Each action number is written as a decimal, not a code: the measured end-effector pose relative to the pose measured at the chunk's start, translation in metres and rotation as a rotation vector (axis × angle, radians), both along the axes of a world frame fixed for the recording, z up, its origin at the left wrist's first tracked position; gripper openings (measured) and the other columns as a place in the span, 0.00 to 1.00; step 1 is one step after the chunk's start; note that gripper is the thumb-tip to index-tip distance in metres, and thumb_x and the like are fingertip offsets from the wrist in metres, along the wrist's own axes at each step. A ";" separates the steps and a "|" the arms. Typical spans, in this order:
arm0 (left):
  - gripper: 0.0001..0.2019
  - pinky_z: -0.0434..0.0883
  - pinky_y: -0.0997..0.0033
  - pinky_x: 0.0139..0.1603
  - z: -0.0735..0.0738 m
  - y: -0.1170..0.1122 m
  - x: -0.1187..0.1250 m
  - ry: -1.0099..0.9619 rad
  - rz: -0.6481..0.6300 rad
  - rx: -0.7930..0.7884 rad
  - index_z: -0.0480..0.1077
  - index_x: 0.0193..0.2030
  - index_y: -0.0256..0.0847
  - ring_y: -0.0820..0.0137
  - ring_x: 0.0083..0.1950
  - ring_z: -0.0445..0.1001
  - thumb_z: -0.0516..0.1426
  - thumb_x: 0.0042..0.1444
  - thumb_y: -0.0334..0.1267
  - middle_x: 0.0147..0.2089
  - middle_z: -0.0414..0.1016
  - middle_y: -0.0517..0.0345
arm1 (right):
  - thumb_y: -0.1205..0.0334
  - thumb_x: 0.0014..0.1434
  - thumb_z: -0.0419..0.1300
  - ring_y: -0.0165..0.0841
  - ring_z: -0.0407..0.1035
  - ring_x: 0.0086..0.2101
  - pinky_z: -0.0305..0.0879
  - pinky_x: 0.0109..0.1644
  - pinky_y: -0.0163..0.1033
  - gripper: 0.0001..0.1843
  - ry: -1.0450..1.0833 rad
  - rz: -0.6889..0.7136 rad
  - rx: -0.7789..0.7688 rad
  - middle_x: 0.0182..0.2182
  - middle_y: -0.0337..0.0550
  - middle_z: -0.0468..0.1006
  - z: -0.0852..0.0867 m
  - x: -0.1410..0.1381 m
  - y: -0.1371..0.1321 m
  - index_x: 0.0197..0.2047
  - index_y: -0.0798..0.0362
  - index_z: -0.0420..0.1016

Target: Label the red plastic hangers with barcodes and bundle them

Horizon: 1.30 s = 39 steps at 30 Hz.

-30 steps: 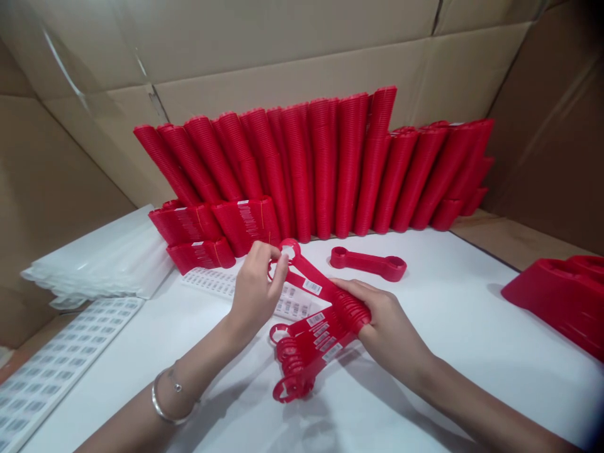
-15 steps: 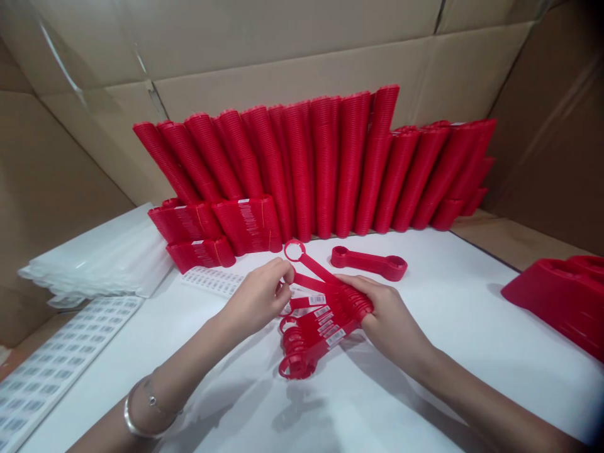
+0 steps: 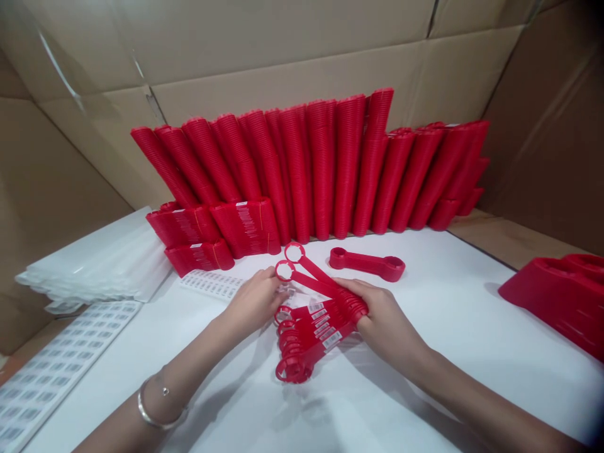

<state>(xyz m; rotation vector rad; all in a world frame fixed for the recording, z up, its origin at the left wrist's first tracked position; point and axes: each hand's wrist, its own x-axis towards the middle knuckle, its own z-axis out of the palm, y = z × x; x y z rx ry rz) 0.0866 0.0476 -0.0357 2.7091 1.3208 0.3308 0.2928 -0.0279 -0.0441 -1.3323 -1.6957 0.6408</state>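
In my right hand is a fanned bunch of red plastic ring-ended wrenches, gripped at their right ends. Small barcode labels show on the lower ones. Two upper wrenches point up and left, apart from the lower bunch, and carry no visible label. My left hand has its fingers curled close to the ring of the second wrench. Its fingertips are partly hidden, so what they pinch is unclear. Behind that hand, a sheet of labels lies on the table.
Tall stacks of red wrenches stand along the cardboard wall. One short stack lies behind my right hand. More red pieces are at right. At left are clear plastic bags and a larger label sheet.
My left hand has moved slightly down and left, uncovering the second wrench's ring. Another wrench has swung down toward the lower labelled bunch. My right hand keeps its grip.
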 end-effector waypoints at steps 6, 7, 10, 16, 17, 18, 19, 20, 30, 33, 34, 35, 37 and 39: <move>0.08 0.66 0.68 0.39 -0.016 0.004 0.006 -0.176 -0.074 -0.137 0.72 0.33 0.41 0.65 0.40 0.70 0.50 0.53 0.32 0.41 0.71 0.54 | 0.80 0.38 0.45 0.35 0.70 0.41 0.66 0.44 0.38 0.36 0.015 -0.008 -0.009 0.42 0.40 0.76 -0.001 0.001 0.002 0.50 0.49 0.71; 0.08 0.66 0.68 0.38 -0.017 0.005 0.005 -0.199 -0.062 -0.162 0.72 0.32 0.40 0.66 0.39 0.70 0.51 0.53 0.33 0.40 0.71 0.53 | 0.80 0.38 0.45 0.35 0.70 0.41 0.66 0.44 0.39 0.36 0.022 -0.012 -0.011 0.42 0.40 0.76 -0.001 0.002 0.003 0.50 0.49 0.71; 0.06 0.67 0.71 0.37 -0.010 0.009 -0.001 -0.319 -0.066 -0.329 0.72 0.30 0.38 0.69 0.36 0.71 0.54 0.50 0.34 0.35 0.73 0.55 | 0.80 0.38 0.45 0.36 0.70 0.41 0.66 0.43 0.39 0.36 0.046 -0.027 -0.027 0.42 0.40 0.76 -0.001 0.003 0.004 0.49 0.50 0.72; 0.08 0.65 0.75 0.30 0.020 -0.007 0.005 -0.615 0.093 -0.489 0.71 0.28 0.37 0.73 0.29 0.69 0.57 0.49 0.41 0.27 0.72 0.59 | 0.80 0.39 0.45 0.35 0.70 0.40 0.66 0.44 0.38 0.35 0.087 -0.038 -0.047 0.43 0.41 0.76 0.002 0.002 0.004 0.49 0.50 0.72; 0.09 0.65 0.75 0.30 0.022 -0.013 0.010 -0.698 0.116 -0.482 0.71 0.29 0.37 0.73 0.29 0.69 0.57 0.49 0.41 0.28 0.72 0.59 | 0.80 0.38 0.45 0.35 0.70 0.40 0.66 0.43 0.38 0.35 0.093 -0.037 -0.048 0.42 0.41 0.76 0.002 0.001 0.003 0.48 0.51 0.72; 0.09 0.66 0.75 0.31 0.021 -0.019 0.016 -0.772 0.127 -0.493 0.70 0.29 0.37 0.73 0.30 0.69 0.57 0.49 0.41 0.28 0.72 0.59 | 0.80 0.38 0.45 0.35 0.71 0.39 0.67 0.42 0.38 0.35 0.101 -0.034 -0.050 0.42 0.41 0.77 0.003 0.000 0.002 0.48 0.51 0.72; 0.09 0.66 0.74 0.31 0.020 -0.025 0.021 -0.831 0.136 -0.506 0.71 0.30 0.37 0.73 0.30 0.69 0.57 0.49 0.41 0.29 0.73 0.58 | 0.80 0.38 0.45 0.35 0.71 0.38 0.67 0.41 0.38 0.35 0.115 -0.028 -0.053 0.42 0.41 0.77 0.003 -0.002 0.000 0.49 0.51 0.72; 0.08 0.67 0.73 0.33 0.017 -0.029 0.027 -0.877 0.145 -0.517 0.71 0.30 0.37 0.73 0.31 0.70 0.57 0.50 0.41 0.30 0.73 0.58 | 0.80 0.39 0.45 0.35 0.71 0.37 0.68 0.39 0.38 0.35 0.130 -0.018 -0.057 0.41 0.41 0.77 0.004 -0.003 -0.001 0.49 0.51 0.72; 0.10 0.69 0.70 0.35 0.001 -0.035 0.039 -1.028 0.217 -0.526 0.72 0.31 0.38 0.70 0.32 0.72 0.58 0.49 0.43 0.30 0.75 0.57 | 0.81 0.36 0.44 0.34 0.72 0.37 0.69 0.38 0.37 0.37 0.168 0.009 -0.052 0.41 0.40 0.77 0.006 -0.006 -0.005 0.48 0.48 0.71; 0.10 0.68 0.71 0.35 0.000 -0.035 0.041 -1.044 0.217 -0.505 0.72 0.31 0.38 0.71 0.32 0.72 0.58 0.49 0.44 0.31 0.75 0.57 | 0.82 0.37 0.44 0.34 0.71 0.38 0.69 0.39 0.37 0.37 0.153 -0.001 -0.035 0.42 0.39 0.76 0.005 -0.007 -0.007 0.48 0.48 0.71; 0.10 0.68 0.72 0.35 0.000 -0.035 0.042 -1.045 0.219 -0.499 0.72 0.31 0.38 0.71 0.32 0.72 0.58 0.49 0.44 0.31 0.75 0.58 | 0.82 0.37 0.44 0.34 0.71 0.39 0.69 0.40 0.37 0.36 0.151 0.000 -0.031 0.42 0.39 0.76 0.005 -0.007 -0.007 0.48 0.48 0.71; 0.10 0.68 0.72 0.35 -0.001 -0.036 0.043 -1.042 0.220 -0.492 0.71 0.31 0.38 0.71 0.32 0.72 0.58 0.49 0.44 0.30 0.75 0.58 | 0.82 0.38 0.45 0.34 0.71 0.39 0.69 0.40 0.38 0.36 0.153 0.005 -0.030 0.42 0.40 0.76 0.005 -0.007 -0.008 0.48 0.48 0.71; 0.10 0.68 0.73 0.34 -0.001 -0.036 0.044 -1.026 0.223 -0.467 0.71 0.31 0.37 0.72 0.31 0.72 0.57 0.50 0.43 0.30 0.74 0.59 | 0.82 0.39 0.45 0.34 0.71 0.39 0.69 0.40 0.38 0.36 0.164 0.026 -0.034 0.43 0.41 0.76 0.005 -0.008 -0.009 0.50 0.49 0.70; 0.10 0.68 0.73 0.32 -0.001 -0.037 0.045 -0.979 0.220 -0.410 0.69 0.31 0.38 0.72 0.30 0.71 0.56 0.52 0.43 0.29 0.73 0.60 | 0.82 0.40 0.45 0.35 0.71 0.39 0.70 0.39 0.38 0.36 0.166 0.041 -0.030 0.44 0.41 0.75 0.005 -0.009 -0.010 0.51 0.48 0.68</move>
